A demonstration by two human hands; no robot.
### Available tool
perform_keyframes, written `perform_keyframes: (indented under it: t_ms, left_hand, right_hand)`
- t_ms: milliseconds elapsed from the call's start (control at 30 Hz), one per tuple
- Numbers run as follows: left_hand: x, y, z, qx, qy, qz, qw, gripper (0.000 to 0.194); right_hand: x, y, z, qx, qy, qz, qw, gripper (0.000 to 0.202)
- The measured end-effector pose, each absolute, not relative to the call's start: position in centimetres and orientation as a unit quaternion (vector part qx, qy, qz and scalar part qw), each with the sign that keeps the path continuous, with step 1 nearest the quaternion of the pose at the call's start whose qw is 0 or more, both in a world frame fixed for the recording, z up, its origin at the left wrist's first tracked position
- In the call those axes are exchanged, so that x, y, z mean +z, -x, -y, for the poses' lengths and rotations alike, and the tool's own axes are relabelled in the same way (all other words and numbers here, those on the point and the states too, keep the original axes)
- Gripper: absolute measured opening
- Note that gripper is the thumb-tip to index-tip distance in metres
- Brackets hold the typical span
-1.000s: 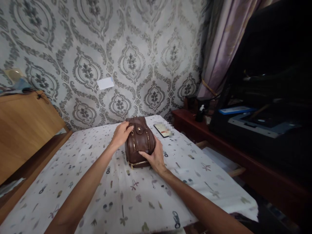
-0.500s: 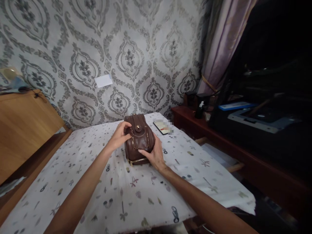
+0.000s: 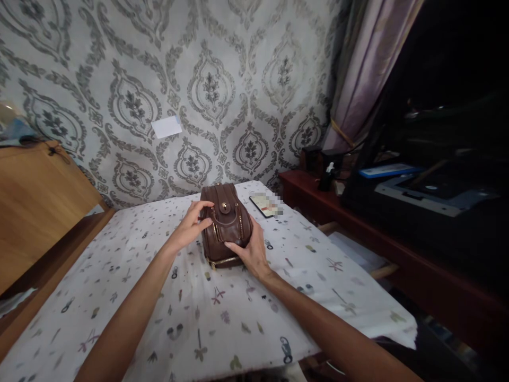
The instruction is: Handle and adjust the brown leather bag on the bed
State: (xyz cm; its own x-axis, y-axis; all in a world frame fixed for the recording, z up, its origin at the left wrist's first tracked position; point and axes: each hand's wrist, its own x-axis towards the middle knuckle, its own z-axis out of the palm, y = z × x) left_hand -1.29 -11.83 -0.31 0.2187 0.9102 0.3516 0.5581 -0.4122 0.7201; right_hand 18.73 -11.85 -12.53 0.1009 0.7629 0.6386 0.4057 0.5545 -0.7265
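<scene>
A brown leather handbag (image 3: pixel 227 229) with gold zippers and a round gold clasp on its strap rests on the cloth-covered table. My right hand (image 3: pixel 254 249) grips its near right corner, the thumb across the front and the other fingers along the side, partly hidden. At the bag's left edge is my left hand (image 3: pixel 189 228), its thumb and forefinger stretched apart beside the left zipper. Those fingertips are at or very close to the leather; no firm hold shows.
A phone (image 3: pixel 263 206), partly blurred out, lies right of the bag on the patterned white cloth (image 3: pixel 222 329). On the right stands a dark red desk (image 3: pixel 302 183) with a small dropper bottle (image 3: pixel 326 178). A wooden board (image 3: pixel 43 207) leans on the left.
My left hand has shifted slightly left, its thumb and fingers drawing back from the bag's front. My right hand keeps its grip, and the bag has hardly moved.
</scene>
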Motion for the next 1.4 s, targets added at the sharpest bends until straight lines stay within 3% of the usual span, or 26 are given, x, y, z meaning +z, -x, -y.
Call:
perform_keyframes:
  t_ms: [367, 533, 700, 867, 1067, 1400]
  left_hand:
    - [2.1, 0.1, 13.7, 0.329, -0.79, -0.481, 0.191, 0.049]
    - [3.0, -3.8, 14.8, 0.201, -0.873, -0.444, 0.009, 0.064]
    - [2.6, -6.3, 13.6, 0.167, -0.87, -0.451, -0.111, 0.039]
    - [3.7, -5.9, 12.3, 0.235, -0.835, -0.486, -0.11, 0.026]
    - [4.1, -4.8, 11.1, 0.287, -0.816, -0.499, -0.057, 0.02]
    - [4.0, -5.2, 10.7, 0.293, -0.818, -0.494, -0.027, 0.012]
  right_hand:
    - [-12.3, -18.9, 12.1, 0.161, 0.442, 0.663, 0.582, 0.104]
    - [-12.4, -19.1, 12.1, 0.15, 0.428, 0.673, 0.584, 0.103]
    - [-12.5, -19.1, 12.0, 0.153, 0.427, 0.676, 0.58, 0.101]
    - [-12.2, -19.8, 12.1, 0.158, 0.411, 0.697, 0.566, 0.102]
    - [-11.9, -21.1, 12.4, 0.168, 0.386, 0.732, 0.536, 0.078]
    - [-12.4, -20.8, 11.8, 0.156, 0.394, 0.719, 0.551, 0.08]
